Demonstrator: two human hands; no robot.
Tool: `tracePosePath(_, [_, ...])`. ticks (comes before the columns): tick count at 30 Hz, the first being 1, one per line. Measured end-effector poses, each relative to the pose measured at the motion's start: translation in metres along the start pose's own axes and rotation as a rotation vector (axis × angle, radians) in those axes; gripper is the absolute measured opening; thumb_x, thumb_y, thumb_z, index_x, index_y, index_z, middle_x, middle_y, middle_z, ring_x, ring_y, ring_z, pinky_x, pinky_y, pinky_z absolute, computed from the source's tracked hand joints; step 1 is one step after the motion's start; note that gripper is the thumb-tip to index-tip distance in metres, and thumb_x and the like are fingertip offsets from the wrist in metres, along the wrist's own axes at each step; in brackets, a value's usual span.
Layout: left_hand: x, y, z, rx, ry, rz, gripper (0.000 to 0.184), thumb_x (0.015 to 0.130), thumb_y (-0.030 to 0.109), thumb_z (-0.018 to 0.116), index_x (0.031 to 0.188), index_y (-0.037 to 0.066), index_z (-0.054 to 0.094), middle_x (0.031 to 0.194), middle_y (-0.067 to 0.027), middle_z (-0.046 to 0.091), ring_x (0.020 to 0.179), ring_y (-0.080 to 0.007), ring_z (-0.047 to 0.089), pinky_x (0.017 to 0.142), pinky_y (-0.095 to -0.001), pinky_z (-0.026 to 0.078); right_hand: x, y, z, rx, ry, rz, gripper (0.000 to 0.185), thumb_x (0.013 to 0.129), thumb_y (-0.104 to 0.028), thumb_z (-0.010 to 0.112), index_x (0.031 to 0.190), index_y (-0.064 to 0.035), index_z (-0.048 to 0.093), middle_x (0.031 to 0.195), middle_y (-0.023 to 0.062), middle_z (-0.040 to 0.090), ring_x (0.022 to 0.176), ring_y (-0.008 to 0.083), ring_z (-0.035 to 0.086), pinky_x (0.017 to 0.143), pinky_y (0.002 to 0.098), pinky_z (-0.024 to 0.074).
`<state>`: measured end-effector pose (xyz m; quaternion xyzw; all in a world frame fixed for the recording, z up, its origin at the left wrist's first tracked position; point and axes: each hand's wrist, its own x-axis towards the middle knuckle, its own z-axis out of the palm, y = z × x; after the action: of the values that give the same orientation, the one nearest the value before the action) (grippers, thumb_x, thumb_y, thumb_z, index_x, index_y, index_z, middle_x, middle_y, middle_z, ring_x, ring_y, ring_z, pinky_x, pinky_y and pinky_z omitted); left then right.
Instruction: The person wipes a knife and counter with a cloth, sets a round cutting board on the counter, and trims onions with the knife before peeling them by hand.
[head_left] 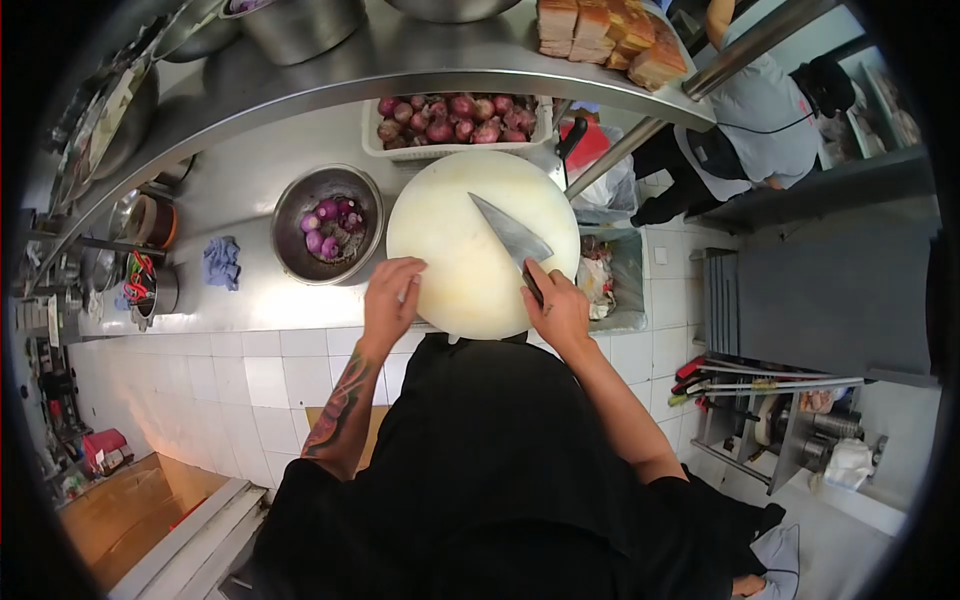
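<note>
A kitchen knife [508,232] with a broad pointed blade lies over the round white cutting board [440,200], its tip toward the back. My right hand [558,308] is wrapped round its dark handle at the board's right front edge. At the left edge of the board rests my left hand [394,292], fingers loosely stretched and nothing visible in them. Just beyond that hand, a steel bowl [283,240] holds several peeled purple onions [325,228]. Behind the board, a white plastic crate [400,152] is filled with unpeeled red onions [460,118].
A steel shelf [440,88] crosses above the counter, bearing pots and blocks of pork belly [610,38]. A blue cloth [221,262] lies left of the bowl. Right of the board stands a lined bin [628,262] with scraps. Another person [755,110] bends at the back right.
</note>
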<state>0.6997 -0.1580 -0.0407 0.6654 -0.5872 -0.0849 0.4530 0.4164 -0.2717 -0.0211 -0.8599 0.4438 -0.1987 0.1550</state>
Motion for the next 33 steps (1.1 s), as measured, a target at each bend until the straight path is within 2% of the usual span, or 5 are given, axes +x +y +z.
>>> tracePosePath(16, [-0.008, 0.019, 0.06, 0.248, 0.052, 0.033, 0.025, 0.082, 0.007, 0.07, 0.106, 0.01, 0.07, 0.126, -0.014, 0.064, 0.121, -0.0365, 0.057, 0.103, -0.0478, 0.042, 0.044, 0.019, -0.229, 1.141, -0.602, -0.535, 0.034, 0.099, -0.017, 0.064, 0.129, -0.0016, 0.067, 0.098, 0.0132, 0.075, 0.085, 0.0231, 0.073, 0.079, 0.0363, 0.0559])
tracePosePath(18, [-0.01, 0.02, 0.06, 0.255, 0.04, 0.022, 0.024, 0.082, 0.008, 0.07, 0.106, 0.01, 0.07, 0.126, -0.0137, 0.064, 0.122, -0.0363, 0.057, 0.103, -0.0477, 0.042, 0.052, 0.141, -0.167, 1.619, -0.476, 0.036, 0.027, 0.1, -0.021, 0.063, 0.115, -0.0005, 0.072, 0.079, 0.0106, 0.074, 0.073, 0.0227, 0.072, 0.074, 0.0368, 0.0563])
tracePosePath(22, [-0.004, 0.013, 0.058, 0.246, 0.051, 0.041, 0.025, 0.083, 0.009, 0.071, 0.108, 0.011, 0.071, 0.128, -0.013, 0.063, 0.122, -0.0363, 0.056, 0.103, -0.0476, 0.042, -0.058, 0.25, -0.027, 0.411, 0.201, 0.383, 0.036, 0.1, -0.034, 0.064, 0.083, -0.0027, 0.066, 0.053, 0.0044, 0.058, 0.045, 0.0164, 0.054, 0.052, 0.0382, 0.0474])
tracePosePath(26, [-0.011, 0.022, 0.049, 0.226, 0.007, 0.062, 0.027, 0.084, 0.01, 0.071, 0.111, 0.011, 0.071, 0.128, -0.0129, 0.062, 0.121, -0.0364, 0.055, 0.103, -0.0483, 0.041, -0.168, 0.182, -0.035, 1.732, 0.037, 1.085, 0.036, 0.104, -0.04, 0.06, 0.084, -0.0096, 0.063, 0.048, -0.0036, 0.031, 0.039, 0.0116, 0.026, 0.045, 0.0312, 0.0319])
tracePosePath(33, [0.01, 0.015, 0.036, 0.197, -0.135, 0.055, 0.022, 0.084, 0.008, 0.072, 0.106, 0.01, 0.074, 0.124, -0.0127, 0.062, 0.116, -0.0351, 0.057, 0.099, -0.0451, 0.046, -0.162, 0.062, -0.095, 2.789, 0.176, 0.375, 0.058, 0.107, -0.057, 0.043, 0.117, -0.006, 0.067, 0.059, -0.0007, 0.04, 0.048, 0.0113, 0.029, 0.045, 0.0275, 0.0293])
